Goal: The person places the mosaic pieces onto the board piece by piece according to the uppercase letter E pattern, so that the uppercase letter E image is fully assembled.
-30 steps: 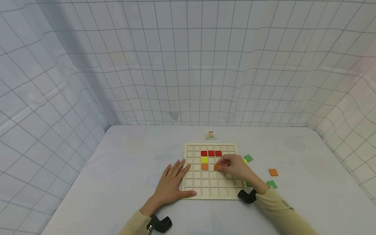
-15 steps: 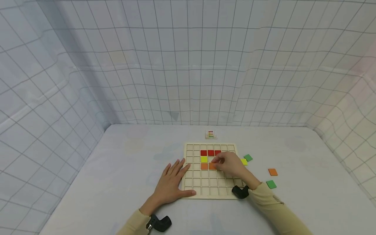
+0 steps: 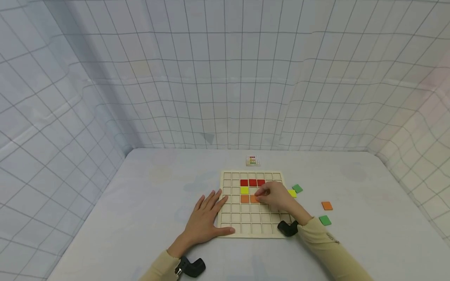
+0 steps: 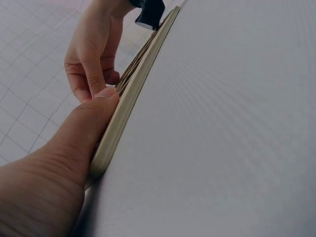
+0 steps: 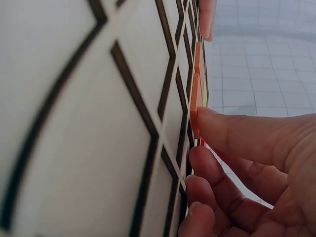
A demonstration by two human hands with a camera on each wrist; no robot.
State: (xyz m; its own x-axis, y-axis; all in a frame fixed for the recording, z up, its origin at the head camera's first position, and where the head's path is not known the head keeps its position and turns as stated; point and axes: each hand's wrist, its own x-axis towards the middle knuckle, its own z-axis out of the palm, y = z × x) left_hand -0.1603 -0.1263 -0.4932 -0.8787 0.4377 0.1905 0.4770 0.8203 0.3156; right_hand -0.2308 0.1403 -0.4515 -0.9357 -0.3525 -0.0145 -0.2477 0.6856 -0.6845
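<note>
A pale wooden grid board (image 3: 245, 218) lies on the table in the head view. My left hand (image 3: 204, 221) rests with spread, straight fingers along its left edge, the thumb (image 4: 101, 106) over the near edge. With curled fingers and thumb, my right hand (image 3: 277, 196) pinches an orange tile (image 3: 253, 199) low in a board cell. In the right wrist view the thumb is against that orange tile (image 5: 195, 94). Left of it sits another orange tile (image 3: 244, 199), with a yellow tile (image 3: 244, 190) above and three red tiles (image 3: 252, 182) in a row farther back.
Right of the board lie a yellow tile (image 3: 292, 193), a green tile (image 3: 297, 188), another green tile (image 3: 325, 220) and a loose orange tile (image 3: 327, 205). Behind the board is a small card (image 3: 252, 160) printed with a coloured grid. Grid-patterned curtains (image 3: 225, 89) surround the table.
My right hand has moved left with the orange tile, from tilted above the board to flat in the cell beside the other orange one. My left hand has stayed put.
</note>
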